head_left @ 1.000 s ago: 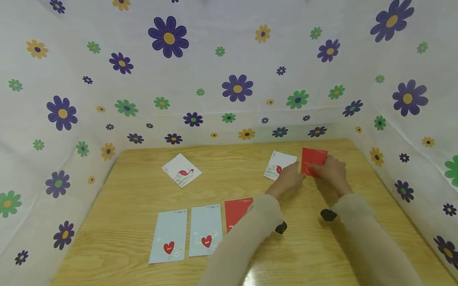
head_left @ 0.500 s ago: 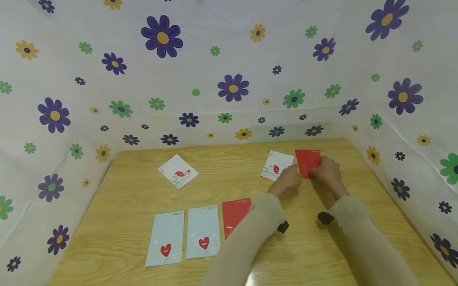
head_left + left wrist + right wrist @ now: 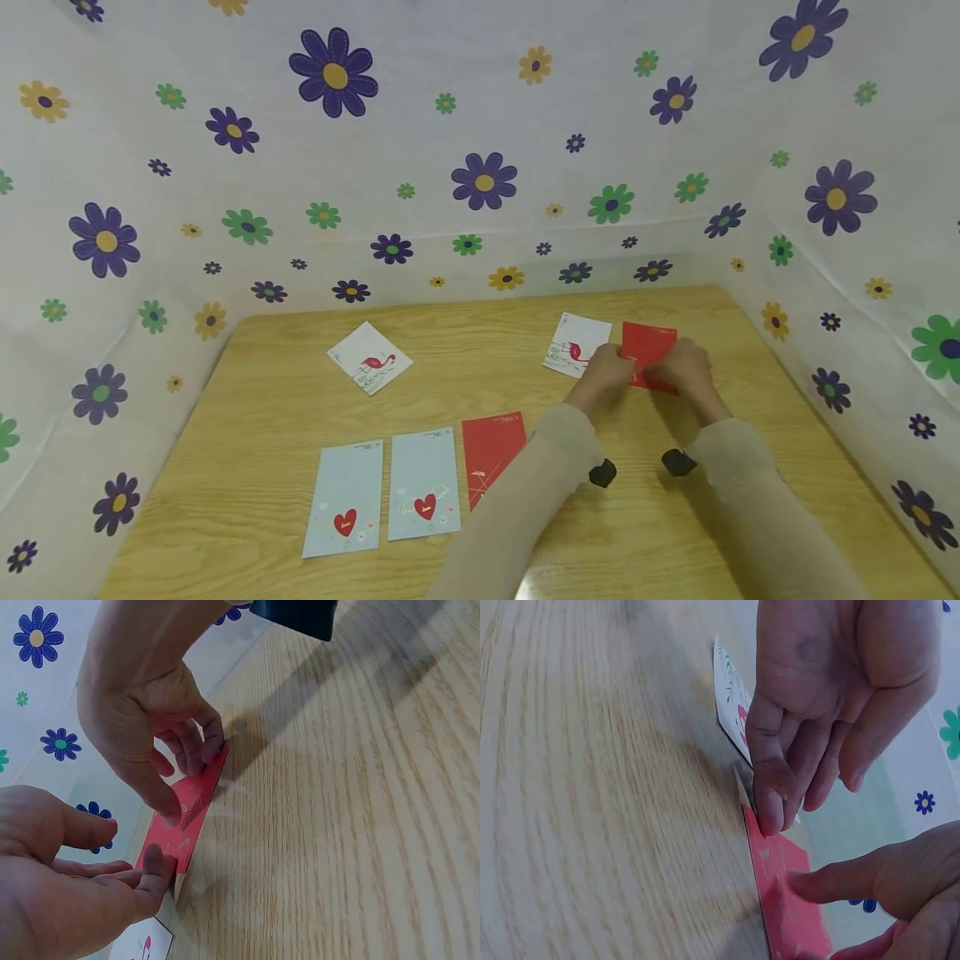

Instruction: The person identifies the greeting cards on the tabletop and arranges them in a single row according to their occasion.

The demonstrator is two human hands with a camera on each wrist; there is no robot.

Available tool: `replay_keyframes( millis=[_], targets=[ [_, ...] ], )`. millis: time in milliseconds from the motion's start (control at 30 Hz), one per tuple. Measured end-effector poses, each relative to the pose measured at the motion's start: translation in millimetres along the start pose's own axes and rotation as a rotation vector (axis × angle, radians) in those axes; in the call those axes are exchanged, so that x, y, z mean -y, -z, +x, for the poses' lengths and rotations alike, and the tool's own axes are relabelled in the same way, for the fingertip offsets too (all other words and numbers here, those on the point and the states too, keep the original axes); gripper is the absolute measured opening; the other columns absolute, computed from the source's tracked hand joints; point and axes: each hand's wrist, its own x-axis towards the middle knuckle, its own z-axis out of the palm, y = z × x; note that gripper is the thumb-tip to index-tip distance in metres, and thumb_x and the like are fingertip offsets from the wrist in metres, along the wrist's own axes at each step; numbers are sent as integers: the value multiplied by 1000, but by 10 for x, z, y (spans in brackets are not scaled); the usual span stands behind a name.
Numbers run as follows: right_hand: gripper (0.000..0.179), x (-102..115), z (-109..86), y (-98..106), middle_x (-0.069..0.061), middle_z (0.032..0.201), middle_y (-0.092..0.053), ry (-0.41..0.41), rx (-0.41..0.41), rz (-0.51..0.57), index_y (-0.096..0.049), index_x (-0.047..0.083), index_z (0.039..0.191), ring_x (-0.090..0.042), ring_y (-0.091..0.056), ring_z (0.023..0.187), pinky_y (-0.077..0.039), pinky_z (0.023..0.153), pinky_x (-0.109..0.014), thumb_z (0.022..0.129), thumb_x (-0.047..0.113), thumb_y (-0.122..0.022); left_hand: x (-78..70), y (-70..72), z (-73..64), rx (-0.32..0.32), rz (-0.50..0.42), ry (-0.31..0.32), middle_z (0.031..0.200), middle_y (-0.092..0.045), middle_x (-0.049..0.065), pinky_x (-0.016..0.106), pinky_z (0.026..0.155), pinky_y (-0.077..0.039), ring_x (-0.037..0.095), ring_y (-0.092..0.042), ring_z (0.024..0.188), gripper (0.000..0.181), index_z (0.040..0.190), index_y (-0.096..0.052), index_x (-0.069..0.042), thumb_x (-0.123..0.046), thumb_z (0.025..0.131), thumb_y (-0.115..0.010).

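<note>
A small red card (image 3: 643,350) lies at the back right of the table, between my two hands. My right hand (image 3: 684,367) holds it at its right side. In the left wrist view, the right thumb rests on the card's face and the right fingers curl at its edge. My left hand (image 3: 606,371) is at the card's left edge; its fingertips touch the edge while the thumb (image 3: 90,829) stands apart. Close by on the left lies a white card with a red flamingo (image 3: 576,342), partly behind the left hand.
A second white flamingo card (image 3: 371,358) lies turned at the back left. Two light blue cards with hearts (image 3: 343,492) (image 3: 423,479) and a larger red card (image 3: 493,450) form a row in front; the left sleeve (image 3: 517,492) partly covers the latter. Flowered cloth (image 3: 420,125) surrounds the wooden table.
The small red card has slid slightly toward me and turned a little, with both hands staying at it. The head view has shifted slightly; the other cards rest in place.
</note>
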Motion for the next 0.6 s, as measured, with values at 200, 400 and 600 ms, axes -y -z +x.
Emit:
replay_keyframes(
  millis=[200,400,600],
  targets=[
    [50,-58,25,-13,-18,92,-56,-139,17,242,-58,-21,112,-28,-50,81,-47,64,-34,86,18,-74,13,11,-19,-4,-2,6,74,-51,0,24,54,-34,11,-40,59,13,99,-66,4,-3,98,-55],
    [39,-164,105,-61,-13,87,-58,-160,-22,269,-63,-17,110,-25,-49,78,-45,59,-30,89,15,-70,12,-3,-50,-22,55,27,134,-63,8,27,92,-49,12,-52,94,50,146,-54,1,-2,96,-55],
    [53,-144,89,-102,-40,119,-43,-188,-92,315,-52,-23,127,-40,-49,94,-52,75,-45,88,11,-65,11,-38,-30,-31,93,45,136,-64,5,30,101,-49,11,-57,104,48,147,-55,-3,-6,98,-56]
  ],
)
